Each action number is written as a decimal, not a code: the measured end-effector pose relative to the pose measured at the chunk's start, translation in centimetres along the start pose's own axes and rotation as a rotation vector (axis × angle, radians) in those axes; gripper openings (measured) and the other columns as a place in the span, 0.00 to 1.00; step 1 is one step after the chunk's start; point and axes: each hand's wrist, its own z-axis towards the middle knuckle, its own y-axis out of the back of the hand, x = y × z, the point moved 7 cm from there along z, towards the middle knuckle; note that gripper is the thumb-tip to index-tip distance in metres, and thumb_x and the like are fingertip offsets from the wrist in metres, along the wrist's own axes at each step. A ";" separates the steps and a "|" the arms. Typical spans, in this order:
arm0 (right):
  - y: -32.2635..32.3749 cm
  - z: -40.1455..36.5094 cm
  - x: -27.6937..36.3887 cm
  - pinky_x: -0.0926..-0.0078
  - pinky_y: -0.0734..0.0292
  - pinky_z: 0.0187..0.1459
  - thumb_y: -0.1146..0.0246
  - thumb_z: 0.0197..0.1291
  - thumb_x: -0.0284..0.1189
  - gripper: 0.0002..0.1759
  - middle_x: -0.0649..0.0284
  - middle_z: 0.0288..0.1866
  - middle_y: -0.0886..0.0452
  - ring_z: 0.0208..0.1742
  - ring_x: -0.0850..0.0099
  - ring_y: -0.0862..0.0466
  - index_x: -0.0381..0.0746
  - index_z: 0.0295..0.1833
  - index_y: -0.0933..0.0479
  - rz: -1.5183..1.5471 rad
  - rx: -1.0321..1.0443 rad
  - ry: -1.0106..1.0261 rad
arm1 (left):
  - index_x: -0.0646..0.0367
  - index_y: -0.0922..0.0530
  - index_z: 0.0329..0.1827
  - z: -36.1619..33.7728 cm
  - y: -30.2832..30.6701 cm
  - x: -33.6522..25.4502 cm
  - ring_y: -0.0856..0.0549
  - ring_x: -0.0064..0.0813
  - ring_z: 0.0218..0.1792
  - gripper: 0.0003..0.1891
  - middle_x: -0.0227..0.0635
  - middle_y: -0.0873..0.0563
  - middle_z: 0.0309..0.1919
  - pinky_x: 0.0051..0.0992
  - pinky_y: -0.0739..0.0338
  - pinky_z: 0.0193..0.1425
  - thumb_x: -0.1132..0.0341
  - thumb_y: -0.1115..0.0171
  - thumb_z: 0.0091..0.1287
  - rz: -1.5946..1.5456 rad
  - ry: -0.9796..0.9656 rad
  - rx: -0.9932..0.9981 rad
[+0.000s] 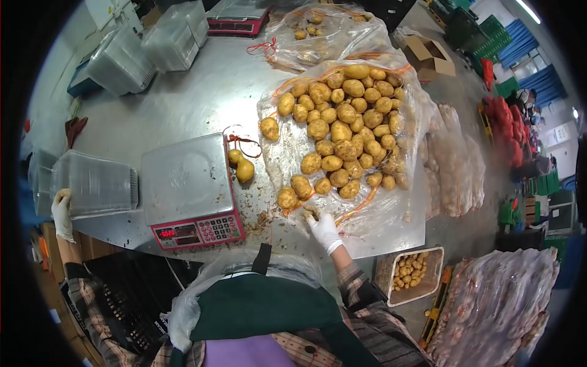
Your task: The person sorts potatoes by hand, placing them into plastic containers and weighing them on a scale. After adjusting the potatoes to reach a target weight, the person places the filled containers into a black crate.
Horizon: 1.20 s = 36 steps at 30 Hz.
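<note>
My left hand (62, 215), in a white glove, grips the near-left end of a stack of clear plastic trays (95, 183) at the table's left edge. My right hand (324, 229), also gloved, is low over the table by the front edge of an opened clear plastic bag (278, 162). Its fingers are bent together and soiled brown at the tips; whether they hold something small I cannot make out. Many loose potatoes (345, 113) lie on the bag just beyond it. Between my hands stands a red scale (186, 183) with a bare metal plate and a lit display.
Two joined potatoes (244, 170) lie right of the scale, with soil crumbs around. More clear trays (174, 46) and another scale (235, 24) stand at the back, beside a second potato bag (324, 37). A basket of potatoes (391, 263) and stacked sacks (495, 306) are at right.
</note>
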 end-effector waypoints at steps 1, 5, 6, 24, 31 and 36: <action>0.2 0.8 -1.6 0.66 0.22 0.47 0.39 0.63 0.30 0.15 0.46 0.44 0.16 0.43 0.53 0.16 0.34 0.51 0.21 0.014 -0.022 0.010 | 0.58 0.18 0.44 -0.1 0.2 0.3 0.27 0.12 0.35 0.07 0.19 0.23 0.31 0.15 0.35 0.39 0.65 0.37 0.69 -0.003 0.016 -0.022; 3.2 2.4 -0.5 0.77 0.21 0.46 0.43 0.68 0.24 0.15 0.58 0.45 0.16 0.43 0.73 0.16 0.27 0.56 0.26 0.225 -0.031 -0.061 | 0.58 0.19 0.48 -1.4 0.1 -0.6 0.26 0.13 0.35 0.10 0.20 0.21 0.33 0.15 0.33 0.41 0.63 0.39 0.70 -0.009 0.077 -0.106; 3.9 2.6 0.5 0.78 0.21 0.46 0.42 0.68 0.24 0.15 0.58 0.44 0.16 0.42 0.74 0.16 0.26 0.56 0.26 0.276 -0.036 -0.132 | 0.58 0.20 0.49 -1.5 -0.5 -1.6 0.25 0.14 0.35 0.10 0.20 0.21 0.33 0.15 0.32 0.42 0.63 0.39 0.70 -0.008 0.088 -0.122; 12.1 15.0 4.6 0.63 0.30 0.61 0.26 0.46 0.31 0.40 0.52 0.61 0.26 0.60 0.56 0.26 0.37 0.65 0.35 -0.323 -0.495 0.015 | 0.59 0.18 0.47 -1.0 2.1 0.6 0.20 0.20 0.35 0.09 0.25 0.16 0.36 0.20 0.27 0.41 0.67 0.43 0.70 -0.145 -0.040 -0.493; 26.0 0.4 -2.0 0.71 0.22 0.42 0.44 0.65 0.33 0.13 0.61 0.39 0.18 0.38 0.68 0.19 0.33 0.43 0.23 0.608 -1.282 0.118 | 0.65 0.22 0.52 -13.5 -3.6 -18.0 0.19 0.31 0.45 0.12 0.41 0.17 0.47 0.31 0.23 0.52 0.68 0.50 0.73 0.208 -0.272 -1.068; 36.0 -11.8 -10.8 0.70 0.22 0.52 0.52 0.71 0.37 0.21 0.57 0.48 0.18 0.49 0.66 0.18 0.30 0.52 0.23 1.104 -1.680 0.126 | 0.62 0.25 0.43 -18.9 -22.7 -18.5 0.20 0.32 0.40 0.05 0.36 0.21 0.38 0.31 0.24 0.49 0.73 0.40 0.67 0.488 -0.575 -0.292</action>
